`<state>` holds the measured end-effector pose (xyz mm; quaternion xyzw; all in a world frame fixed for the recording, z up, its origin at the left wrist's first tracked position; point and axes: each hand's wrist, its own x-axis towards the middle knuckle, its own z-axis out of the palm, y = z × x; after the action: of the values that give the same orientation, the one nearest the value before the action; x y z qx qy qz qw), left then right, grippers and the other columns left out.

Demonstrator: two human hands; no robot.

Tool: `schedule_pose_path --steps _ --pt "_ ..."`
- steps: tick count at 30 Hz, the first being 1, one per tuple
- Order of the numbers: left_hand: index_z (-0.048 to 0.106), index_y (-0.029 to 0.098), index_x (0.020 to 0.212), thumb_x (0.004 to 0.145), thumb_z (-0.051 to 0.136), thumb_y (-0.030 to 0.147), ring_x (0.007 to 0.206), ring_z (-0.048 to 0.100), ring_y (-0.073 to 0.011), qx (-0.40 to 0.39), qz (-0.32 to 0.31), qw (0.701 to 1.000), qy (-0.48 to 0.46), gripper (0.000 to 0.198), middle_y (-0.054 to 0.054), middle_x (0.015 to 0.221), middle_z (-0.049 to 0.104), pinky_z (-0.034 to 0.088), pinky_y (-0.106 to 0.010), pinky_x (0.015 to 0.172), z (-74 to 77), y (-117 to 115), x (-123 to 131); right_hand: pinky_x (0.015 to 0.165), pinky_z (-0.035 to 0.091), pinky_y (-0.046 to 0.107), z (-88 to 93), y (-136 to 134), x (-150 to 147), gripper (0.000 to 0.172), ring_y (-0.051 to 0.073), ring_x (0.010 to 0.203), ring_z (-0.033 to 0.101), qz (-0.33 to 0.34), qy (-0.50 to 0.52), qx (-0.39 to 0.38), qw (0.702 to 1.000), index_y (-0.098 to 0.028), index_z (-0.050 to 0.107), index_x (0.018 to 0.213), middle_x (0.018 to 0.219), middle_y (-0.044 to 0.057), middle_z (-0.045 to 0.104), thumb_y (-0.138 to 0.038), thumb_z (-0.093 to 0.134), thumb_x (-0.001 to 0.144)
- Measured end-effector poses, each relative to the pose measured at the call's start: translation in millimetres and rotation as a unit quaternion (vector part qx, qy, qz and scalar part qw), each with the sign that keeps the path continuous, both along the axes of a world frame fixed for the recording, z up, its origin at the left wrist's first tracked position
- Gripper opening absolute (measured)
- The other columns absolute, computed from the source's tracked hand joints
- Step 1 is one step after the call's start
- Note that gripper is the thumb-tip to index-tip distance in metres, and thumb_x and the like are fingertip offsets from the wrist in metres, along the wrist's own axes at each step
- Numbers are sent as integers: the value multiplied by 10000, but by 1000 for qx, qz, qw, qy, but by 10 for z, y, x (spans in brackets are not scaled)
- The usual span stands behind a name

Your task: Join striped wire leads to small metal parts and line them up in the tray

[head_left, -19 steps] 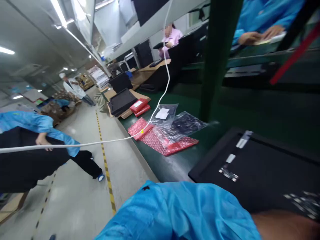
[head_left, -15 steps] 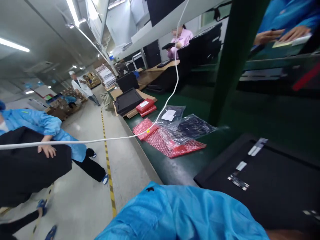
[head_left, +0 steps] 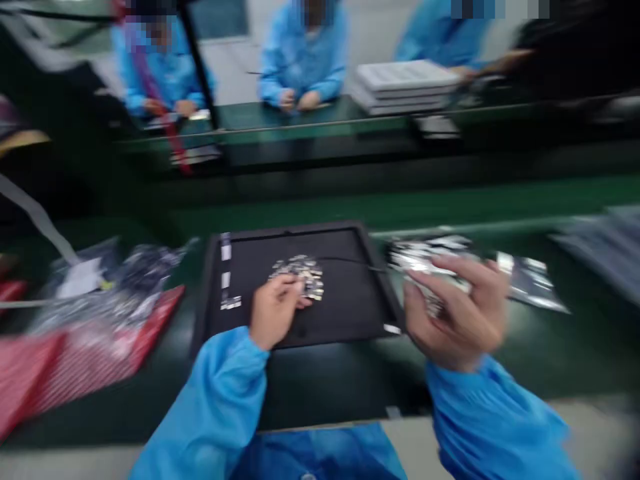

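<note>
Head view: the left hand (head_left: 274, 312) has its fingers drawn together at a heap of small metal pieces (head_left: 299, 276), which still lies on a black tray (head_left: 240, 267); blur hides any grip. The right hand (head_left: 457, 313) clutches a crinkled silver bag (head_left: 425, 257) just beside the tray.

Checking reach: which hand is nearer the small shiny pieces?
Left. The left hand is at the pile of small shiny pieces; the right hand, holding a shiny packet, is farther, past the black tray's right edge.
</note>
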<state>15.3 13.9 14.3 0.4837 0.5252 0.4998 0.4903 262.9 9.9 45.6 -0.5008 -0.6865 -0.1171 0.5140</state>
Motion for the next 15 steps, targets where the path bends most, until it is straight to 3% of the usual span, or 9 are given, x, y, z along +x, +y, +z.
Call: schedule_pose_path --steps 2,5,10,15 --pt "665 148 1022 849 708 407 661 740 -190 3 10 1000 -2 315 -51 789 747 618 -294 652 12 125 -64 997 453 579 87 11 278 159 326 1016 655 -74 -10 6 997 -260 721 1018 1111 115 674 -243 671 868" --pt "648 133 993 843 718 397 689 751 -211 -7 21 1000 -1 312 -45 753 742 633 -325 696 29 198 -119 885 523 459 92 36 715 137 275 949 662 -126 20 -68 989 -220 717 984 992 94 699 -277 614 914" --pt "611 147 961 839 715 407 725 762 -251 -15 31 999 17 305 -36 749 735 647 -375 705 99 139 -95 752 511 391 -180 -88 1324 215 240 782 655 -130 -5 -263 956 -200 716 867 853 68 710 -374 590 883" --pt "606 158 952 836 716 405 767 767 -263 -11 27 999 26 294 -29 782 725 653 -395 742 119 159 -84 704 490 374 -423 -144 1594 236 224 722 628 -160 -5 -321 934 -186 717 841 834 83 714 -353 552 868"
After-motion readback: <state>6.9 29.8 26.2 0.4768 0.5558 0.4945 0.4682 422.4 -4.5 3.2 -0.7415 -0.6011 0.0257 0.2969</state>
